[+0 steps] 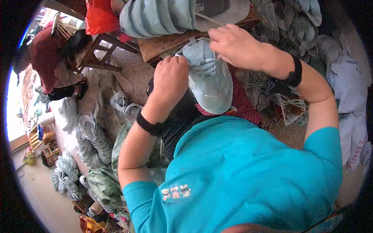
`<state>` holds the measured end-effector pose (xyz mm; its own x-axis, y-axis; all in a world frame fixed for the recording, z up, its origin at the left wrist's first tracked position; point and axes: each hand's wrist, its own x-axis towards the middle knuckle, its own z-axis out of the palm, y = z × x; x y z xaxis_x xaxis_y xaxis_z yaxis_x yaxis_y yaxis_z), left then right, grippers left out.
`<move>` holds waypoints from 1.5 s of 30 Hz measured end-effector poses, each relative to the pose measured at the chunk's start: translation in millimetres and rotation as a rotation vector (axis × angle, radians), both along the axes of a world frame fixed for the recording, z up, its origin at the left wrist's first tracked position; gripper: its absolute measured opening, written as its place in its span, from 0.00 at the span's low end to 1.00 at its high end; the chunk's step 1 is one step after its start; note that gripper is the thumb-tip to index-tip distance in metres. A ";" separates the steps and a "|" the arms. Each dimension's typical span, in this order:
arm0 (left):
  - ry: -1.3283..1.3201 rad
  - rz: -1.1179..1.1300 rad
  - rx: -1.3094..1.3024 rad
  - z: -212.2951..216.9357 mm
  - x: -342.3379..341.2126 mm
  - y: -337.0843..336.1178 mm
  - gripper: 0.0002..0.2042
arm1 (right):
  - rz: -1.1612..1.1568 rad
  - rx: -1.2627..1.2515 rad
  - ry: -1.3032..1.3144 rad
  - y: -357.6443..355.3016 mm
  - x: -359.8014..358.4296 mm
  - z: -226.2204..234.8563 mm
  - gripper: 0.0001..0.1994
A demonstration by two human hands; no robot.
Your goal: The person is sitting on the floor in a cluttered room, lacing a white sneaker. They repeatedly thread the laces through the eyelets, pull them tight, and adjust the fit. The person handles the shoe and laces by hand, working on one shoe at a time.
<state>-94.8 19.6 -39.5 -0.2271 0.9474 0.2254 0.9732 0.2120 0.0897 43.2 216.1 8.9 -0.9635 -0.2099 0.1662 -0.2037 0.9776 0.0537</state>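
Note:
A pale grey-blue shoe upper [211,91] lies in front of me, toe toward my body. Laces [206,69] cross its front below the tongue [196,52]. At the left side of the shoe's opening, my left hand [171,77] is closed in a fist, knuckles up; what it grips is hidden. My right hand [237,44] is pinched closed above the opening's right side, and its fingertips hide what they hold. A thin pale strip [210,18] runs up and left from near the right hand; whether the hand holds it I cannot tell.
Nested shoe uppers [159,17] lie on a wooden bench [155,48] ahead. Bundles of uppers [295,23] hang at the right, near loose laces [287,105]. More stacked uppers [93,136] stand at the left. Another person [46,54] bends near a wooden stool [103,54].

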 end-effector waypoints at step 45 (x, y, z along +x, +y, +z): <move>-1.420 0.230 0.727 29.4 -9.9 19.6 0.10 | -0.052 -1.600 -0.260 -19.8 -36.1 8.6 0.09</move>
<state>-104.7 39.3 -10.1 -0.7489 0.6575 0.0832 -0.0249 -0.1534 0.9878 7.2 196.3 17.5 -0.9991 0.0404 0.0105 -0.0104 0.0019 -0.9999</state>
